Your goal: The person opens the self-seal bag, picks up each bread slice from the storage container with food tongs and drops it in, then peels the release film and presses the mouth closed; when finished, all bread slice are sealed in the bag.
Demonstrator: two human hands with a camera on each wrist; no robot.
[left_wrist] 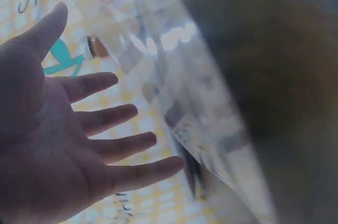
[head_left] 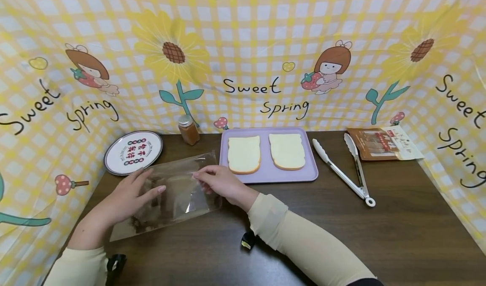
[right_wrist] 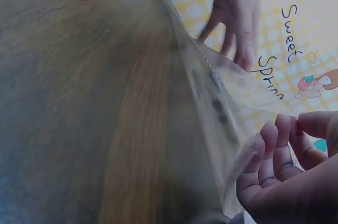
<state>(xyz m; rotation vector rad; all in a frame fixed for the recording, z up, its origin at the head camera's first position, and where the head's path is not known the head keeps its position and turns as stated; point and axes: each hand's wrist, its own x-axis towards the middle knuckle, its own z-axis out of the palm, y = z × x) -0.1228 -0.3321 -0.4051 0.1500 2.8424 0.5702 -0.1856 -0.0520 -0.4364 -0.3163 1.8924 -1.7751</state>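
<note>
A clear plastic bag (head_left: 176, 193) hangs slanted over the near left of the table. My right hand (head_left: 225, 184) pinches its upper edge between thumb and fingertips; in the right wrist view the film (right_wrist: 215, 102) runs away from these fingers. Behind or beside the bag's left part, my left hand (head_left: 123, 199) has its fingers spread. The left wrist view shows that palm (left_wrist: 47, 134) bare, fingers straight and apart, with the shiny film right by the fingertips.
Two bread slices (head_left: 244, 154) lie on a purple tray (head_left: 264, 172). To the left stand a round plate (head_left: 115, 157) and a small jar of brown contents (head_left: 189, 132). White-tipped tongs (head_left: 343, 172) and a brown food packet (head_left: 366, 144) lie right. A patterned cloth (head_left: 243, 37) encloses the table.
</note>
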